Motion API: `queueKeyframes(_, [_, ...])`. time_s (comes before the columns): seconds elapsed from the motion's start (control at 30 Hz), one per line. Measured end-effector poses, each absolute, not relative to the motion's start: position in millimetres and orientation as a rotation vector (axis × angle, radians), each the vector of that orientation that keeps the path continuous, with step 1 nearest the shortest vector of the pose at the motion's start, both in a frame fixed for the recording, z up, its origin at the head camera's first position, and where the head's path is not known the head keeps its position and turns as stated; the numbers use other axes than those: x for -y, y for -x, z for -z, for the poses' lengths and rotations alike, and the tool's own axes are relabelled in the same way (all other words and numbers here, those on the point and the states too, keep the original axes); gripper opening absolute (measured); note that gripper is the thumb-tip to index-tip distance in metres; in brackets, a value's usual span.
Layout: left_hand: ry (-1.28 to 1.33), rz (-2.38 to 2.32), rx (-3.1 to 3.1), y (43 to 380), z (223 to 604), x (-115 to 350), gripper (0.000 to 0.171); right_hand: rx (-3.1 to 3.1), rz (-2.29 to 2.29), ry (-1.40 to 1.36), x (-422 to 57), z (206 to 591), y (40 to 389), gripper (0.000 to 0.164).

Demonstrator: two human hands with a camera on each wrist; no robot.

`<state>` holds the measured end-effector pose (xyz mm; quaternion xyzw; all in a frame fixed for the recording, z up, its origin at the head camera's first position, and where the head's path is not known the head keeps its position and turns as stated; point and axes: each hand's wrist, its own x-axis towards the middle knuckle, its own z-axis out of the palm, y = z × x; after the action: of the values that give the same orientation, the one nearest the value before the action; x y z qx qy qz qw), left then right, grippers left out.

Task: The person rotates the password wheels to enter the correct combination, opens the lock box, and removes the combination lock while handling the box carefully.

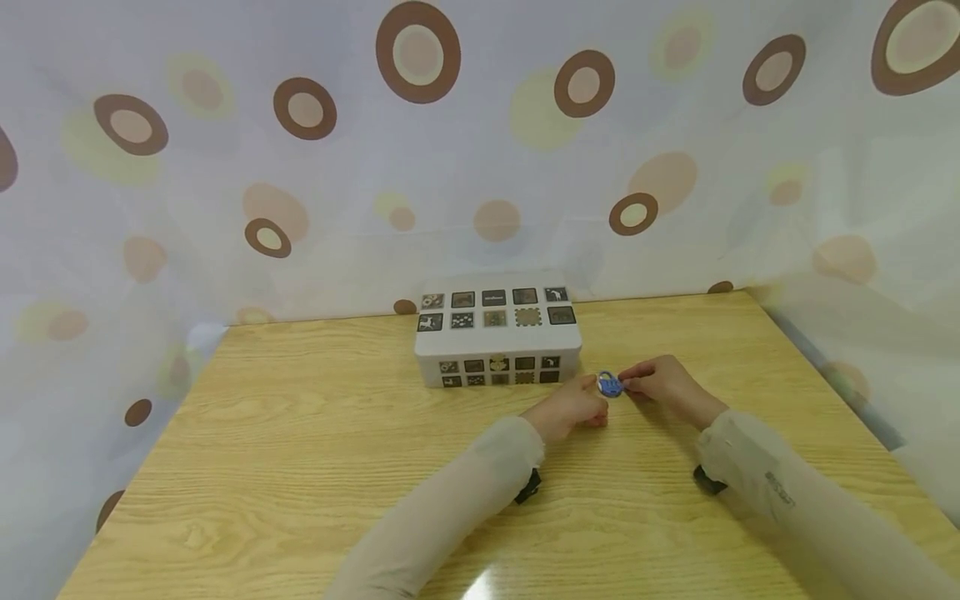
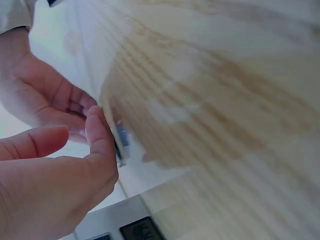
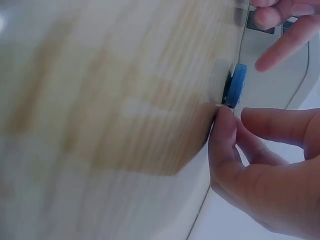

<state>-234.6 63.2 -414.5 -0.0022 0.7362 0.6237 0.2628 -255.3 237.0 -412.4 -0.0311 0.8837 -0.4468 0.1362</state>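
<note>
A small blue padlock (image 1: 610,385) with a raised metal shackle is low over the wooden table, between the two hands. My right hand (image 1: 662,382) pinches its right edge with the fingertips. In the right wrist view, the padlock (image 3: 237,85) shows edge-on, its near end at the fingertips (image 3: 223,117). From the left, my left hand (image 1: 572,406) reaches its index finger toward the shackle side, the other fingers bent loosely. In the left wrist view, the left hand (image 2: 65,185) hides most of the padlock.
A white box (image 1: 498,337) with dark square pictures and a gold-coloured front clasp stands just behind the hands. The wooden table (image 1: 300,433) extends to both sides. A curtain (image 1: 480,167) with brown circles hangs along the table's back and sides.
</note>
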Motion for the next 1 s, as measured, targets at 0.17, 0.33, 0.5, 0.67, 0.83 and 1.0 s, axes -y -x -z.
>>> queueKeyframes(0.17, [-0.063, -1.699, -2.021, 227, 410, -53, 0.054, -2.609, 1.313, 0.119, -239, 413, 251, 0.029])
queueKeyframes(0.33, [-0.187, -1.781, -2.05, 217, 399, -38, 0.034, -2.736, 1.296, 0.198, -231, 403, 241, 0.031])
queueKeyframes(0.5, [-0.3, -1.815, -2.141, 200, 387, -18, 0.026, -2.836, 1.357, 0.331, -212, 388, 222, 0.03])
queueKeyframes(0.67, [-0.368, -1.792, -2.263, 188, 379, 3, 0.024, -2.925, 1.427, 0.451, -192, 378, 203, 0.032])
queueKeyframes(0.83, [-0.505, -1.684, -2.549, 181, 375, 31, 0.026, -3.108, 1.37, 0.697, -174, 376, 189, 0.03])
queueKeyframes(1.0, [-0.589, -1.422, -2.833, 168, 377, 56, 0.042, -3.219, 1.202, 0.868, -159, 377, 176, 0.037])
